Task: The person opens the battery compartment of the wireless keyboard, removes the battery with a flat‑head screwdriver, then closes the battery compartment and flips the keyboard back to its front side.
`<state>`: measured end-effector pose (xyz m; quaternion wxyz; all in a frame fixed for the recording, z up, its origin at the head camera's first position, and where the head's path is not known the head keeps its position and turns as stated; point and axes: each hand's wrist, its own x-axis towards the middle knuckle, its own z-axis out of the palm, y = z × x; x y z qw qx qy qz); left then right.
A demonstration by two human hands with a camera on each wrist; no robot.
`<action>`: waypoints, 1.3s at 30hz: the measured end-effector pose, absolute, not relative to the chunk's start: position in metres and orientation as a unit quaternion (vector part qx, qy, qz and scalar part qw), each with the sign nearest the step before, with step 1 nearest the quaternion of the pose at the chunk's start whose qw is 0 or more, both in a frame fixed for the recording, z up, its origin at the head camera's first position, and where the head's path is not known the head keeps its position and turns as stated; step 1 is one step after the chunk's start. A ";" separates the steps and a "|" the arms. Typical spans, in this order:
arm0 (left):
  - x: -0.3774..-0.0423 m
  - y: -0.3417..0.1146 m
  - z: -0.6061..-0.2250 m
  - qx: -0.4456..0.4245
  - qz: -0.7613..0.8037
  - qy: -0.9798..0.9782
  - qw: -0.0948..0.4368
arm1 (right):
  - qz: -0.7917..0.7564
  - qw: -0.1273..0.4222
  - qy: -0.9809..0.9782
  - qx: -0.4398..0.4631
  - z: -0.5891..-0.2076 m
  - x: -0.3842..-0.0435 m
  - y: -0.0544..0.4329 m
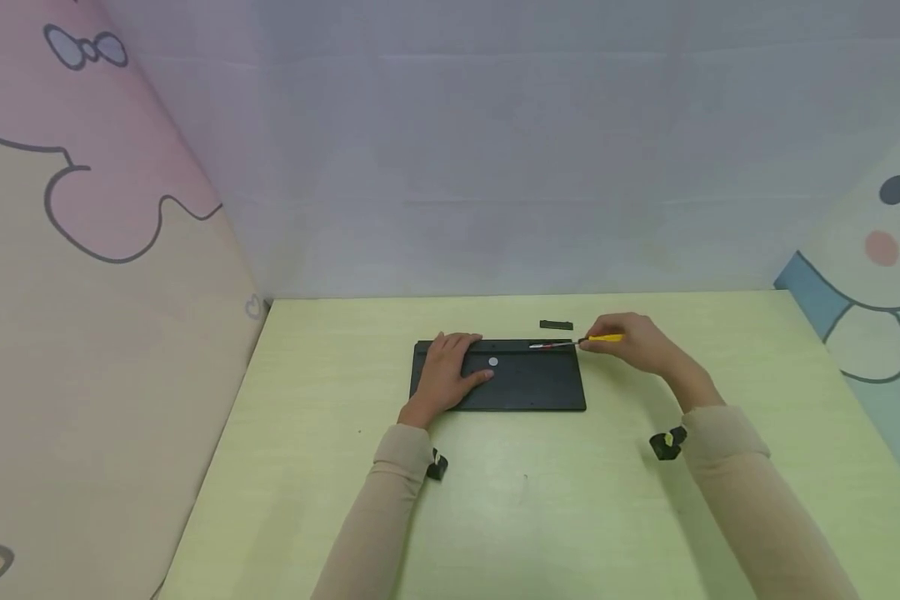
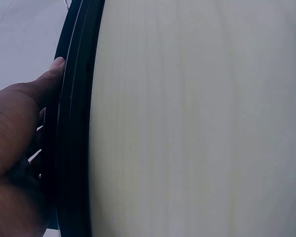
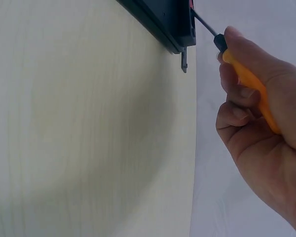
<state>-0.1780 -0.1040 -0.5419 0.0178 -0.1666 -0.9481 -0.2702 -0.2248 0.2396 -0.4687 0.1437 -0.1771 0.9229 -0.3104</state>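
Note:
A flat black keyboard (image 1: 528, 387) lies on the table, apparently underside up, with a round pale sticker (image 1: 493, 362) on it. My left hand (image 1: 444, 373) rests on its left part, fingers spread towards the far edge and thumb on the surface. My right hand (image 1: 639, 342) grips a screwdriver (image 3: 251, 81) by its yellow handle. The thin shaft points left into a slot near the keyboard's far right corner, where something silvery and red, perhaps a battery, shows. Beyond that edge lies a small black cover (image 1: 557, 325).
The pale wood-grain table (image 1: 540, 517) reaches back to a light curtain (image 1: 495, 167). Printed cartoon panels stand left and right. A black wrist device (image 1: 667, 444) sits at the right cuff, another (image 1: 437, 465) at the left.

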 end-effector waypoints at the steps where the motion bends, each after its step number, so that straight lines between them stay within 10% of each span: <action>1: -0.178 -0.104 -0.542 -0.167 -0.269 -0.948 0.018 | -0.311 0.142 0.923 -0.176 -0.470 -0.224 0.240; 39: -0.180 -0.105 -0.543 -0.168 -0.267 -0.949 0.003 | -0.328 0.030 0.932 -0.152 -0.506 -0.203 0.238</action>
